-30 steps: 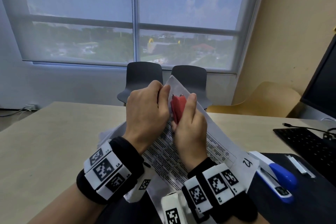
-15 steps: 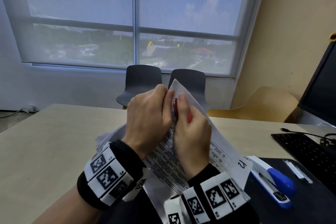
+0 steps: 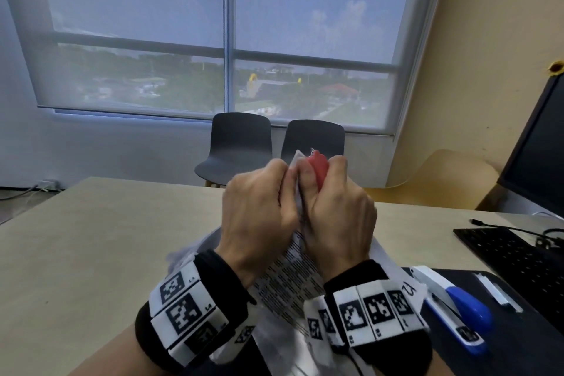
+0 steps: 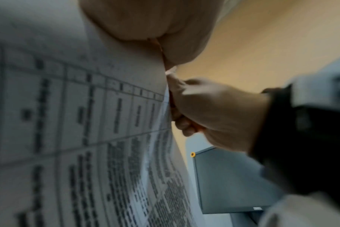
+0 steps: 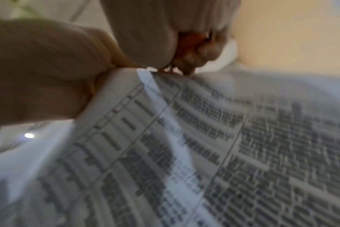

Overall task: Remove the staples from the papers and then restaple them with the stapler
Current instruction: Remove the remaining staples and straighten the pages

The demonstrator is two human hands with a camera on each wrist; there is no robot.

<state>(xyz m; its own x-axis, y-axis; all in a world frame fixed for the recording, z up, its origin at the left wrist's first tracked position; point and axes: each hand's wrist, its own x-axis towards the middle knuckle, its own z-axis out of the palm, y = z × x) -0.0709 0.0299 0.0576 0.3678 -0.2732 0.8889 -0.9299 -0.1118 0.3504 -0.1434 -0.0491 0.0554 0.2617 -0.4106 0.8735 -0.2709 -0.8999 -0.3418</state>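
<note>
The papers (image 3: 285, 281) carry printed tables too blurred to read, apart from a handwritten "12" at the right corner. The left hand (image 3: 254, 217) pinches their raised top corner; the right hand (image 3: 337, 214) clenches a red staple remover (image 3: 319, 166) there. A blue-and-white stapler (image 3: 454, 308) lies on the bench (image 3: 91, 238), right of them, near a keyboard (image 3: 518, 256).

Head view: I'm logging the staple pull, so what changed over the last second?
The right hand rolled over the red staple remover, its knuckles now facing the camera and hiding most of it. The paper corner is now bunched between the hands. The left hand still pinches the papers; the blue stapler lies where it was.
</note>
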